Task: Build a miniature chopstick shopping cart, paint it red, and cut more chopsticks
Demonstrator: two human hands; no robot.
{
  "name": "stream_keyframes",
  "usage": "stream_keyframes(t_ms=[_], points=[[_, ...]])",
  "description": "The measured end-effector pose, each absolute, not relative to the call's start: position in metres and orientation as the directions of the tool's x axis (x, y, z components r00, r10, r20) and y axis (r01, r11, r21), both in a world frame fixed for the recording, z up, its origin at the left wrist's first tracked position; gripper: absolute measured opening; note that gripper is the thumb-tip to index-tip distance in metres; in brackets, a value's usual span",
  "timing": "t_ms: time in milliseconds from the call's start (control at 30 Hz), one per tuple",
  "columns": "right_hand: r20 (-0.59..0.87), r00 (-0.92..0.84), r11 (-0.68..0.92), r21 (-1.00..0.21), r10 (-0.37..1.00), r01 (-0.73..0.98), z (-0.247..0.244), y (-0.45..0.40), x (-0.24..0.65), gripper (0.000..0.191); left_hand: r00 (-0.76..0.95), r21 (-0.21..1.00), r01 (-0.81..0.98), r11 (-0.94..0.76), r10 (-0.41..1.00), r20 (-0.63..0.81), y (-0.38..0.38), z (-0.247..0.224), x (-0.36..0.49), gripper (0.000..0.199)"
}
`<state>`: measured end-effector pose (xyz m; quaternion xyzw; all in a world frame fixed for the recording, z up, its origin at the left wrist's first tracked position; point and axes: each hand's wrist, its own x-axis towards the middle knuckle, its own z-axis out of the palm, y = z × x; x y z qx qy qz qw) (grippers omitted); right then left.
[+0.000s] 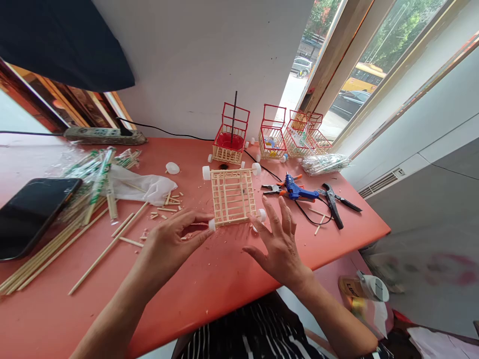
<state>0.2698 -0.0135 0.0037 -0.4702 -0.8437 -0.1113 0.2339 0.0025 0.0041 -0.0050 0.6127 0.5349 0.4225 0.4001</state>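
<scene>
Your stick-built cart frame point(234, 197) sits on the red-orange tabletop point(179, 309) between your two hands, with a white wheel at each corner. Your left hand point(170, 237) pinches the near-left wheel point(212, 225) between thumb and fingers. Your right hand point(279, 244) has its fingers spread and grips nothing; its fingertips are at the frame's near-right wheel point(262, 215), though you cannot tell from here whether they touch it.

Behind the frame stands a red-and-cream basket cart point(229, 154) containing a red bowl-shaped piece point(231, 141), with a dark rod point(235, 112) rising out of it. Behind and to the right of the frame is another basket cart point(273, 147) with red edging. To the right of the frame you have orange-handled pliers point(272, 190), a blue glue gun point(298, 191) and a dark-handled hand tool point(334, 205). To its left lie a white cap point(172, 168), a crumpled translucent bag point(149, 187) and short cut sticks point(167, 209). Farther left of the frame are long wooden sticks point(56, 259) and a black smartphone point(37, 217), with a power strip point(103, 135) beyond them.
</scene>
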Motion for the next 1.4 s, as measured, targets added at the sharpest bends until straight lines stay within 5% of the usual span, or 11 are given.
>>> stream_keyframes(t_ms=[200,467,600,1067,1400], points=[[0.526,-0.436,0.563,-0.104,0.731,0.820,0.009,-0.007,0.278,0.064,0.058,0.944,0.319,-0.082,0.996,0.067,0.004,-0.001,0.003,0.039],[0.475,-0.203,0.467,-0.543,0.856,0.698,0.023,0.029,0.309,0.044,-0.041,0.952,0.304,-0.045,0.997,0.060,0.010,0.002,0.002,0.049],[0.433,-0.187,0.453,-0.667,0.882,0.591,0.021,0.047,0.312,0.044,-0.111,0.942,0.336,-0.003,0.993,0.043,0.014,-0.002,-0.004,0.052],[0.234,-0.237,0.317,-0.851,0.943,0.419,0.010,0.090,0.309,0.053,-0.320,0.998,0.046,0.037,0.947,-0.020,0.024,0.001,-0.007,0.035],[0.170,-0.196,0.227,-0.919,0.966,0.321,0.010,0.122,0.308,0.063,-0.313,0.985,-0.165,0.045,0.945,-0.095,0.038,0.013,-0.006,0.045]])
